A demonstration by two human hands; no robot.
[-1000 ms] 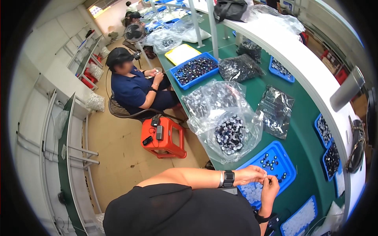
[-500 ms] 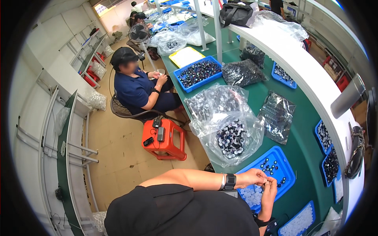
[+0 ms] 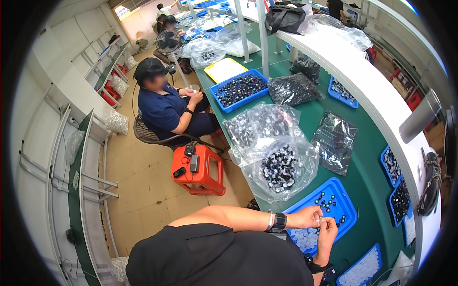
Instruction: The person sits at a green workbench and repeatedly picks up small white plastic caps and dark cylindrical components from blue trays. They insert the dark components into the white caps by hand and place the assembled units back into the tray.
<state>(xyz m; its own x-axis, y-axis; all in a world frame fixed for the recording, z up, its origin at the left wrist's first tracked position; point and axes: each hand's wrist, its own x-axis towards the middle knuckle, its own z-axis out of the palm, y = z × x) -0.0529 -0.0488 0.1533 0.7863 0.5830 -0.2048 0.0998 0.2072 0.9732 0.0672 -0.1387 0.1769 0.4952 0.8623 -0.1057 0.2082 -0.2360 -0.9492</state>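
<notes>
Over a blue tray [image 3: 350, 209] on the green table, the fingertips of my left hand [image 3: 309, 217] and my right hand [image 3: 327, 233] meet in a pinch. Whatever small piece lies between them is too small to make out. Inside the tray, dark shiny round pieces [image 3: 327, 202] are scattered at the far end. White translucent pieces [image 3: 303, 238] are heaped at the near left end, partly behind my hands. A clear plastic bag [image 3: 280, 171] full of dark and clear round pieces sits just beyond the tray.
To the right lies another blue tray [image 3: 361, 267] of white pieces. Farther off are a flat dark plastic bag [image 3: 335, 142] and a blue tray of dark pieces [image 3: 241, 89]. A red stool [image 3: 199, 171] stands left of the table, near a seated co-worker [image 3: 164, 107].
Both hands stay pinched together over the tray, with only a slight shift of the fingers. The trays and bags keep their places.
</notes>
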